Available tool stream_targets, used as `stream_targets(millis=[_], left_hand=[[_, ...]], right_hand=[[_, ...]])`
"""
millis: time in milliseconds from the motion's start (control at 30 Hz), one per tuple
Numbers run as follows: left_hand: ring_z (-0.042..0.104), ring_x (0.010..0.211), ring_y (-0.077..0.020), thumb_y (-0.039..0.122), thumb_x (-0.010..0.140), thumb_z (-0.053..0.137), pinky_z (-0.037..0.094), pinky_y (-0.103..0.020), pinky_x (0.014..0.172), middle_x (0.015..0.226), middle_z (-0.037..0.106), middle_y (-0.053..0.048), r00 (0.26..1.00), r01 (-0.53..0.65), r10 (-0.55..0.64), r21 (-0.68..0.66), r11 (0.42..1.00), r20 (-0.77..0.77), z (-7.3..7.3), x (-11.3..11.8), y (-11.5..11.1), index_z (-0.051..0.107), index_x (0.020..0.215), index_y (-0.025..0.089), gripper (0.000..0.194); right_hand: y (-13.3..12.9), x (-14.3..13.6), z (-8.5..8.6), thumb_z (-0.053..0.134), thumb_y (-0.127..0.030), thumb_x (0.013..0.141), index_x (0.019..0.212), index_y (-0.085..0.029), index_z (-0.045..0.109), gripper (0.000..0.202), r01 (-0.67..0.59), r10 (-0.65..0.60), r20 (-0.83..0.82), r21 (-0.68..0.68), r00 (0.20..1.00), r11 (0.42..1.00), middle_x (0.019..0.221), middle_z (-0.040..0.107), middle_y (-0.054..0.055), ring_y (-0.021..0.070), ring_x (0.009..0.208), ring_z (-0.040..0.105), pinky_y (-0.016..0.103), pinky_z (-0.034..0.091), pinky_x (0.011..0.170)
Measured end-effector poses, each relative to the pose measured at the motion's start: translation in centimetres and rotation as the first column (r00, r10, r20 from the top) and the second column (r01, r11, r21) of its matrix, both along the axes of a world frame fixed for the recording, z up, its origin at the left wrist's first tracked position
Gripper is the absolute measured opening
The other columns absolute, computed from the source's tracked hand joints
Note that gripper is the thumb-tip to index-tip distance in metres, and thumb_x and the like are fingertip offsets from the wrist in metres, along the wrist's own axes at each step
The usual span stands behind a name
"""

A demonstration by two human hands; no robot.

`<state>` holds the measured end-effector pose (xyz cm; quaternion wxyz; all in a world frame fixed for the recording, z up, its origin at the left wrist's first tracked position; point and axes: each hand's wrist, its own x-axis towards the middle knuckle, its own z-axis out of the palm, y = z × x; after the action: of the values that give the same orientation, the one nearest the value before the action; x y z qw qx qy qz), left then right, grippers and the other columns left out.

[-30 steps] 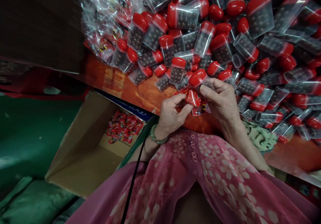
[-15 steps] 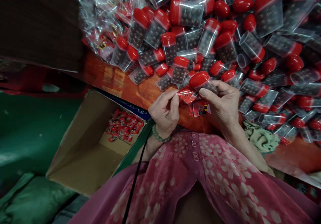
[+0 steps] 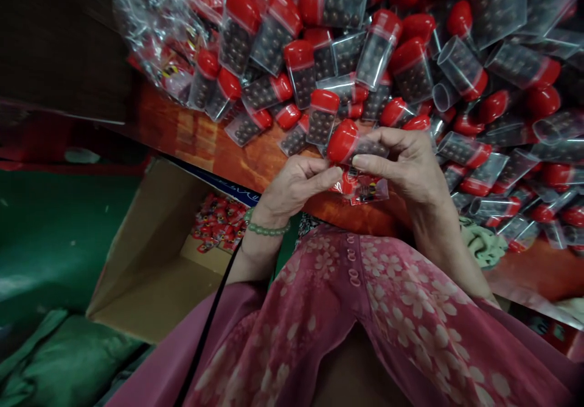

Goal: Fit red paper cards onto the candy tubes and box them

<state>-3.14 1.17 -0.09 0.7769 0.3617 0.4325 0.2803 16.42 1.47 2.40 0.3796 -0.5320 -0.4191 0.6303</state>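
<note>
The right hand (image 3: 404, 163) pinches the red-capped tube (image 3: 353, 143), its cap toward the left hand (image 3: 301, 185).

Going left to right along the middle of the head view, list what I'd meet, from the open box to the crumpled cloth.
Open cardboard box → left hand → held red-capped container → right hand → crumpled green cloth.
</note>
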Motion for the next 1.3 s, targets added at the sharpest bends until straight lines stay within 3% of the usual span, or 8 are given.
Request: stream_targets(millis=[167,300,367,533,633,733,1033,1300], left_hand=[[0.077,0.082,-0.0265,0.067,0.067,0.085,0.065,-0.041,0.078,0.076,0.077,-0.007,0.997,0.018,-0.009,-0.119,0.993,0.075,0.6,0.8,-0.1,0.074,0.066,0.018,0.050],[0.079,0.084,-0.0290,0.059,0.070,0.086,0.066,-0.043,0.079,0.083,0.079,-0.009,0.978,-0.133,0.169,-0.260,0.956,0.121,0.2,1.5,-0.6,0.076,0.081,0.017,0.044],[0.079,0.088,-0.0281,0.055,0.075,0.084,0.066,-0.042,0.081,0.089,0.080,-0.009,0.958,-0.224,0.264,-0.284,0.932,0.108,-0.2,2.0,-0.7,0.076,0.089,0.018,0.040],[0.078,0.097,-0.0235,0.052,0.086,0.076,0.064,-0.040,0.087,0.100,0.080,-0.004,0.894,-0.416,0.444,-0.265,0.870,0.054,-0.9,2.9,-0.5,0.074,0.093,0.022,0.031],[0.077,0.101,-0.0220,0.050,0.087,0.075,0.063,-0.039,0.090,0.107,0.079,-0.003,0.873,-0.449,0.483,-0.281,0.848,0.063,-0.7,3.1,-0.2,0.073,0.097,0.022,0.030],[0.076,0.101,-0.0206,0.048,0.088,0.075,0.063,-0.036,0.089,0.108,0.079,-0.002,0.864,-0.452,0.496,-0.298,0.841,0.086,-0.4,3.3,0.0,0.073,0.099,0.023,0.028],[0.073,0.111,-0.0239,0.056,0.087,0.073,0.063,-0.039,0.090,0.102,0.078,-0.002,0.876,-0.456,0.476,-0.183,0.871,0.081,-0.7,4.2,-0.3,0.071,0.099,0.023,0.035],[0.075,0.105,-0.0260,0.053,0.072,0.086,0.062,-0.038,0.089,0.093,0.081,-0.004,0.888,-0.403,0.442,-0.250,0.880,0.127,0.5,4.2,-1.1,0.077,0.086,0.021,0.036]], right_hand=[[-0.4,0.5,0.1,0.085,-0.051,0.075,0.089,-0.027,0.077,0.030,0.062,-0.068,0.057,0.101,0.996,0.993,0.093,0.074,-0.001,0.0177,0.083,0.071,0.032,0.061,0.070],[-1.9,1.4,0.3,0.077,-0.049,0.086,0.099,-0.031,0.077,0.022,0.162,-0.208,0.130,0.300,0.969,0.940,0.107,0.075,0.000,0.0209,0.098,0.071,0.040,0.057,0.096],[-3.0,1.9,0.3,0.075,-0.050,0.087,0.100,-0.031,0.076,0.023,0.185,-0.262,0.177,0.361,0.949,0.914,0.108,0.074,0.001,0.0233,0.102,0.070,0.043,0.055,0.100],[-5.3,2.0,0.3,0.078,-0.042,0.086,0.096,-0.030,0.076,0.017,0.045,-0.184,0.329,0.388,0.926,0.921,0.097,0.074,0.003,0.0215,0.091,0.069,0.039,0.057,0.085],[-5.9,1.3,0.2,0.077,-0.032,0.087,0.098,-0.028,0.077,0.012,-0.090,-0.069,0.388,0.377,0.919,0.922,0.087,0.073,0.001,0.0169,0.077,0.066,0.032,0.054,0.070],[-5.8,0.6,-0.2,0.076,-0.031,0.088,0.102,-0.027,0.077,0.014,-0.143,-0.043,0.417,0.404,0.908,0.903,0.086,0.074,0.002,0.0166,0.075,0.066,0.031,0.054,0.069],[-4.8,-0.1,-1.0,0.074,-0.035,0.087,0.097,-0.024,0.075,0.015,-0.095,-0.123,0.483,0.403,0.867,0.910,0.078,0.070,0.000,0.0151,0.066,0.061,0.028,0.052,0.062],[-4.9,0.3,-0.6,0.075,-0.034,0.087,0.099,-0.023,0.074,0.017,-0.020,-0.188,0.489,0.390,0.852,0.921,0.079,0.073,-0.001,0.0152,0.067,0.065,0.028,0.053,0.064]])
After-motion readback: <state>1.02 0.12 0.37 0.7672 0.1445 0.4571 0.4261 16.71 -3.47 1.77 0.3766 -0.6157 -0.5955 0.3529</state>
